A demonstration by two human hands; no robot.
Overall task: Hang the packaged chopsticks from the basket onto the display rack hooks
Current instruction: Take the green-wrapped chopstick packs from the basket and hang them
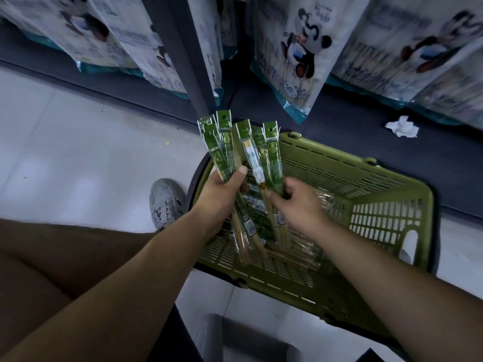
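Several green packaged chopsticks fan upward over the olive-green basket point(379, 178) on the floor. My left hand point(222, 194) grips the left bunch of chopstick packs point(222, 142) around the middle, thumb across the front. My right hand point(298, 202) pinches the right bunch of packs point(271, 152), one of them showing a pale label. More packs point(261, 226) lie in the basket bottom beneath both hands. The rack hooks themselves are out of view.
Large white bags with a cartoon figure point(300, 56) hang on the display above a dark base shelf. A dark upright post point(190, 53) stands between sections. A crumpled white tissue point(402, 126) lies on the base. My grey shoe point(164, 202) is left of the basket.
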